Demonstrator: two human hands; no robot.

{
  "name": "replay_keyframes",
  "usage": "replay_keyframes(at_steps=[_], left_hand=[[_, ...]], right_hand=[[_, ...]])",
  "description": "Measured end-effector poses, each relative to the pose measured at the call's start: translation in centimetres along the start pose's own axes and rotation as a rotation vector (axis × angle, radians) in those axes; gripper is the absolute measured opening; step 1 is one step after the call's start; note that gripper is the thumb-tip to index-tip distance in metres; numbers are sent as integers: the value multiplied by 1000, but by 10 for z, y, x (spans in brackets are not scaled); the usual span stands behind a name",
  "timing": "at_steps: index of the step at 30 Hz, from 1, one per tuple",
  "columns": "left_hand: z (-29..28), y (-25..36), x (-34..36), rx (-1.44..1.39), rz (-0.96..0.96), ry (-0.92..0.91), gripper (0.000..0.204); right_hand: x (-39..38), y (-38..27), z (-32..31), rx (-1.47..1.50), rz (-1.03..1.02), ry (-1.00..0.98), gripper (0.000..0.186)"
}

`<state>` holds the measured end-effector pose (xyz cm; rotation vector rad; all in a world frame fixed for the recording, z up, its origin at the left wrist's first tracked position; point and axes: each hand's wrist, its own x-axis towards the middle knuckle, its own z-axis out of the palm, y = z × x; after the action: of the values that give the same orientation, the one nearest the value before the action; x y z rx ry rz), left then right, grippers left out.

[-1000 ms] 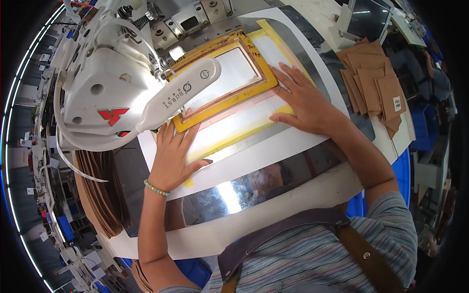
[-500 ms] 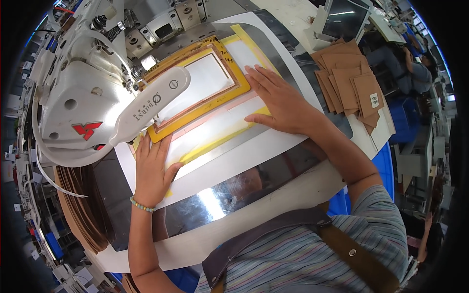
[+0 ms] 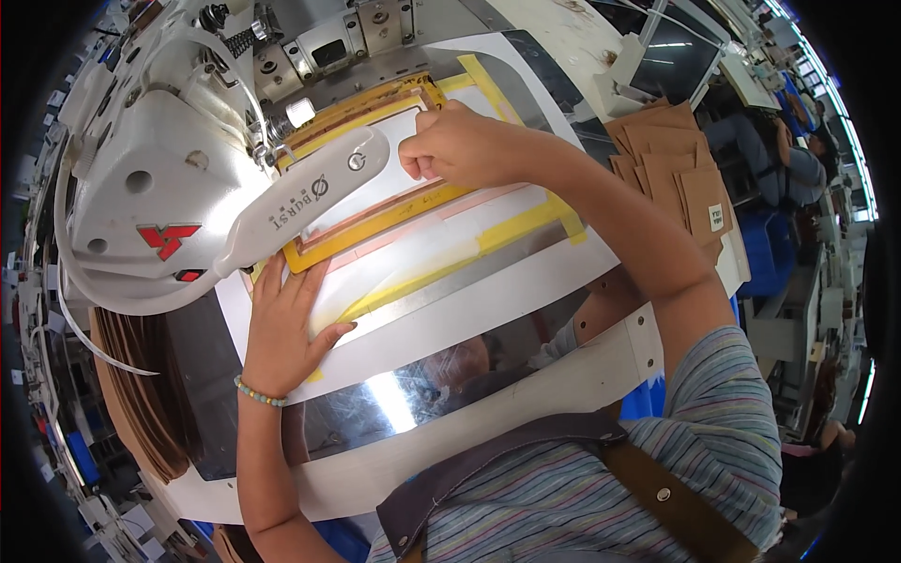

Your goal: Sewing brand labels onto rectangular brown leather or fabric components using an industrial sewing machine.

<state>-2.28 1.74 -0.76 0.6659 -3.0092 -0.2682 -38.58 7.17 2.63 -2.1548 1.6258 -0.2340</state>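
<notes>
My left hand (image 3: 289,328) rests open, fingers spread, on a white sheet (image 3: 507,281) with yellow tape strips, just below the lower-left corner of a yellow rectangular template (image 3: 375,216). My right hand (image 3: 449,145) is over the template's right part with fingers curled down toward its white middle; whatever is inside them is hidden. A white sewing machine head (image 3: 141,159) stands at the left, with a white lamp arm (image 3: 272,206) reaching over the template and hiding part of it.
A shiny metal plate (image 3: 441,399) lies under the sheet. Brown cut pieces (image 3: 676,178) are piled at the right, and long brown pieces (image 3: 141,394) hang at the left. A screen (image 3: 657,70) stands at the back right. A co-worker (image 3: 788,159) sits beyond.
My right hand has moved from flat beside the template, on the right, up and left onto it, its fingers now curled. My left hand stays flat.
</notes>
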Motion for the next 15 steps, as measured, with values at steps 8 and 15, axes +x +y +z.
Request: replay_keyframes(at_steps=[8, 15], left_hand=[[0, -7, -2, -2, 37, 21, 89], [-25, -20, -48, -15, 6, 78, 76]], right_hand=[[-12, 3, 9, -287, 30, 71, 14], [-45, 16, -6, -4, -164, 618, 20]])
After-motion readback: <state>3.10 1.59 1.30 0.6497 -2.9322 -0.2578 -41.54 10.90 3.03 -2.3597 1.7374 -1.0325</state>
